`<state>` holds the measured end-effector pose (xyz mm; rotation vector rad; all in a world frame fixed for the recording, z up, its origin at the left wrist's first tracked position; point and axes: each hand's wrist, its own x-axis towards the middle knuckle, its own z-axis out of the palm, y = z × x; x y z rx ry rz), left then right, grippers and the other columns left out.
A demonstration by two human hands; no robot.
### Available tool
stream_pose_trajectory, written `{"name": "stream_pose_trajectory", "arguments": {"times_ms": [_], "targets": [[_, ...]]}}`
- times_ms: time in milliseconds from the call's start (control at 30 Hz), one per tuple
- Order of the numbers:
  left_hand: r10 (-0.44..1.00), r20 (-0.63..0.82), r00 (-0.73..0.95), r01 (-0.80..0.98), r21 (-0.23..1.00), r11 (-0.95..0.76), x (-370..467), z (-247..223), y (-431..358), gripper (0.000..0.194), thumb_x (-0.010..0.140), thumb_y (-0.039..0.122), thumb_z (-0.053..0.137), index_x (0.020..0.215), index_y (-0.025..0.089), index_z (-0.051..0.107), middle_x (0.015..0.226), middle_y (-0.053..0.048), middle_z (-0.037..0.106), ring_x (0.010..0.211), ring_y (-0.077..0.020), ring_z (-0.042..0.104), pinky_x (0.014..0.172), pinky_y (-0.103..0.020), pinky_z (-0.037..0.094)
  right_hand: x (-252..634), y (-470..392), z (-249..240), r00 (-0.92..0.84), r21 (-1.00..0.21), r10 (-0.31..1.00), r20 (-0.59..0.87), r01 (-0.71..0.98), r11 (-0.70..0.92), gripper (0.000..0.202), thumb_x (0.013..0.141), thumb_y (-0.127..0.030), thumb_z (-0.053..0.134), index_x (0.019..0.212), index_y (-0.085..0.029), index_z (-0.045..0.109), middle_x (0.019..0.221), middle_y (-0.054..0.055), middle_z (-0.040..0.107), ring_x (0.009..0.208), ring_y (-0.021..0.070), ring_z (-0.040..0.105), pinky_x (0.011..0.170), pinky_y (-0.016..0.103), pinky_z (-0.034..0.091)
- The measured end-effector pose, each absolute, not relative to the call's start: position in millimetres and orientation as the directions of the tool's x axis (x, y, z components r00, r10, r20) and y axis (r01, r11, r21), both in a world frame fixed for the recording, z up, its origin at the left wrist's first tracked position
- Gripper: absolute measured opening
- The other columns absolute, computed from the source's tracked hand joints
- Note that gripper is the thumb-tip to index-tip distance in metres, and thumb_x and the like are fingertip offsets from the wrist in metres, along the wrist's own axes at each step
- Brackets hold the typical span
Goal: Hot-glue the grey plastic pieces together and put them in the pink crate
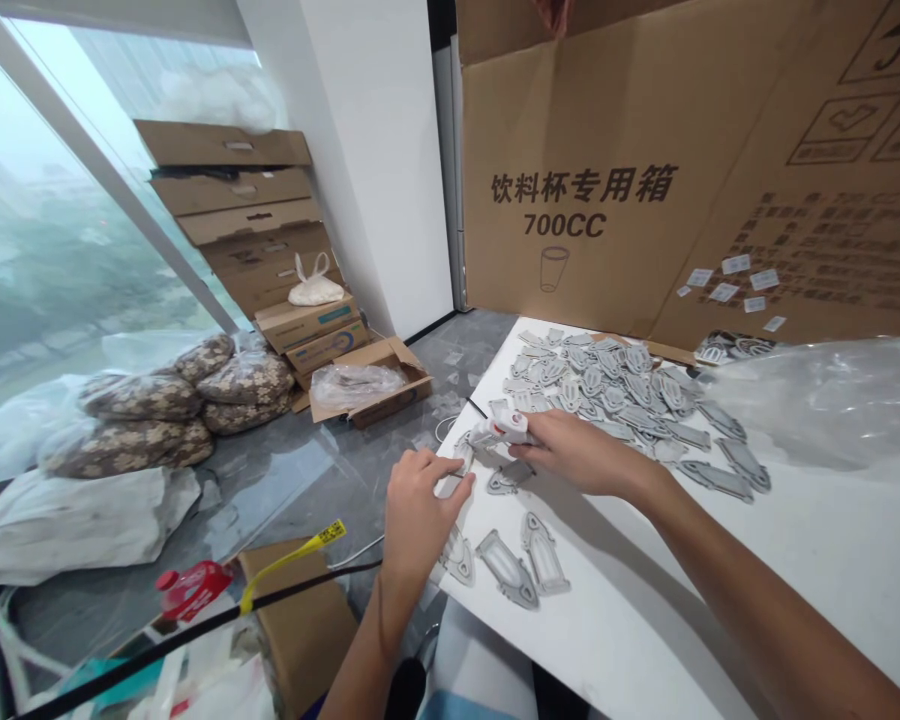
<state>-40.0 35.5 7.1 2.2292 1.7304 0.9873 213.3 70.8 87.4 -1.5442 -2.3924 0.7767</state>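
My right hand (581,450) is closed around a white handheld tool (508,428) with a red detail on it; the tool points left, over the table's left side. Opposite it, my left hand (420,510) is at the table edge, thumb and forefinger pinching a flat grey piece (463,452), mostly hidden by the fingers and the tool. Under the tool lies another grey plastic piece (508,477). Nearer to me are a few more grey pieces (508,568) with long slots and pointed ends. Farther back spreads a heap of the same pieces (592,380).
A large cardboard box (570,120) stands behind the white table (817,590). Clear plastic wrap (832,400) lies at right. On the floor are an open carton (390,400), stacked boxes (262,240) and patterned bundles (142,400). A red-capped bottle (195,588) is at lower left.
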Motion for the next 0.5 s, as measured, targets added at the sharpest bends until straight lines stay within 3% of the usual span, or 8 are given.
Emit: {"name": "stream_pose_trajectory", "arguments": {"times_ms": [233,500], "targets": [[0.913,0.391,0.113,0.800,0.509,-0.317,-38.7,6.3,35.4,0.006,0.093,0.031,0.087,0.099,0.029,0.085,0.094,0.000,0.076,0.097,-0.0229,0.066,0.088,-0.038,0.051,209.0,62.1,95.5,-0.428,-0.459,0.894,-0.130,0.826,0.329,0.012,0.106,-0.024,0.054,0.094,-0.023,0.053,0.104,0.003,0.073,0.091,0.0214,0.063,0.073,0.031,0.037],[0.923,0.369,0.110,0.795,0.524,-0.304,-38.4,7.9,34.9,0.004,0.094,0.030,0.086,0.098,0.029,0.085,0.094,-0.001,0.075,0.098,-0.0230,0.065,0.088,-0.039,0.050,210.7,65.8,90.4,-0.406,-0.426,0.894,-0.187,0.854,0.299,0.010,0.107,-0.030,0.054,0.100,-0.024,0.057,0.106,0.004,0.074,0.092,0.0223,0.064,0.073,0.030,0.036]]}}
